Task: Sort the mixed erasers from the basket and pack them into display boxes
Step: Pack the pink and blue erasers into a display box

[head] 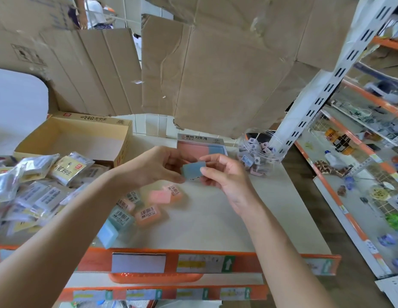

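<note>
Blue eraser (pixel 192 169), long axis apparently left-right, is pinched by left hand (pixel 152 167) and right hand (pixel 225 175) over open shelf (pixel 215 221), behind its orange front edge (pixel 242 255).

You have one view, from the camera on your head. It faces forward and steeply down onto the shelf (pixel 204 223) in front of you. It sits close: both forearms run in from the bottom corners, and your left hand (pixel 153 165) and right hand (pixel 227 178) meet on a blue eraser (pixel 192 170) near the middle of the frame. The wide lens bends the edges, so the cardboard (pixel 227 74) behind the shelf leans across the top and the rack (pixel 353 210) on your right curves away.
</note>
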Demonstrator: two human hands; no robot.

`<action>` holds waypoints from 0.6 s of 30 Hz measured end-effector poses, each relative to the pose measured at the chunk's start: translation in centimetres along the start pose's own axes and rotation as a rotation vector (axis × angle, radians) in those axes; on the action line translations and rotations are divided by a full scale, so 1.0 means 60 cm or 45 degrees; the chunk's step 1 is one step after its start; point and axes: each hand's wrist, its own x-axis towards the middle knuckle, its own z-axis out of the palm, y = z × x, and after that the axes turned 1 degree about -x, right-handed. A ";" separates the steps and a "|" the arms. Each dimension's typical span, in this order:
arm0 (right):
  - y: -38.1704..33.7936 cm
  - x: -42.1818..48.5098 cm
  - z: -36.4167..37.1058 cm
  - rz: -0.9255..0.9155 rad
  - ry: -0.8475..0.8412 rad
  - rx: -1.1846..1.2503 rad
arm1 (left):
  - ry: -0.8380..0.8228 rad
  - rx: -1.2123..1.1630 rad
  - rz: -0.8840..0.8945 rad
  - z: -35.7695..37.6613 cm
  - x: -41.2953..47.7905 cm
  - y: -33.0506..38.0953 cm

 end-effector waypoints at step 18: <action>0.019 0.056 -0.100 -0.060 0.349 -0.694 | 0.333 0.968 0.283 0.033 0.060 -0.023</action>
